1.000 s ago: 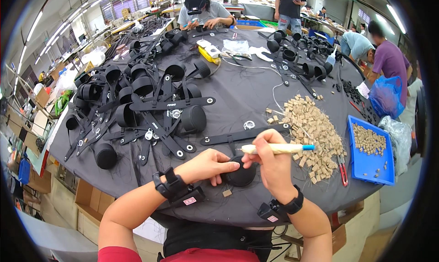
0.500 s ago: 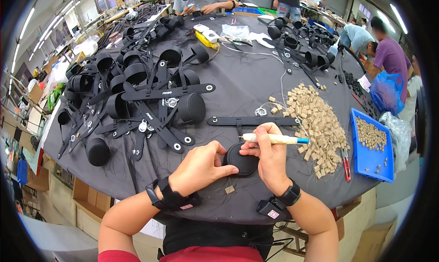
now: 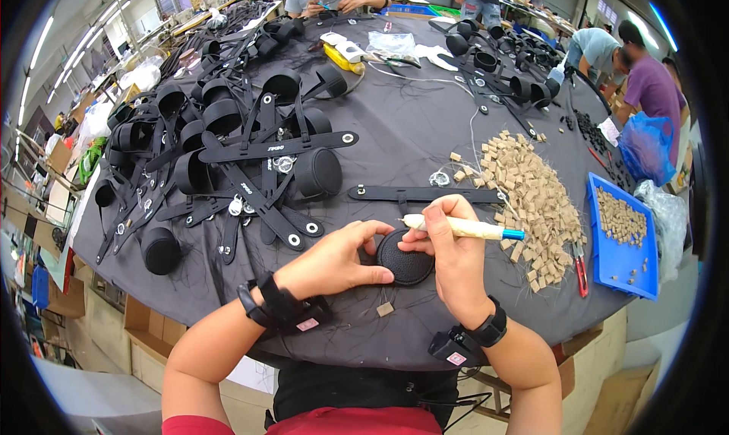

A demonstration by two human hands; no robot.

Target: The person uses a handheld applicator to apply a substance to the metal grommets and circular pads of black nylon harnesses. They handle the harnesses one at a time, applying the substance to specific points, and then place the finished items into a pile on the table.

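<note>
A round black leather cup (image 3: 407, 259) with a grained face lies at the table's near middle, joined to a black strap (image 3: 437, 195) just beyond it. My left hand (image 3: 334, 259) curves around its left edge, thumb low and forefinger high. Between thumb and fingers, my right hand (image 3: 456, 249) grips a pen-shaped tool (image 3: 467, 227), wrapped in whitish material with a blue end. Its thin tip points left, above the cup's upper edge. My right fingertips rest against the cup's upper right. Below the cup lies a small tan tag (image 3: 385, 309) with a thread.
Many black straps with cups (image 3: 250, 161) are heaped on the left. To the right are a pile of tan tags (image 3: 524, 199), red-handled snips (image 3: 581, 272) and a blue tray (image 3: 626, 281). A yellow tool (image 3: 345, 58) lies farther back. Other people work around the table.
The cup's face has tipped up more toward me, and my left hand has loosened slightly around its edge. The tool stays in my right hand. The whole view has shifted slightly.
</note>
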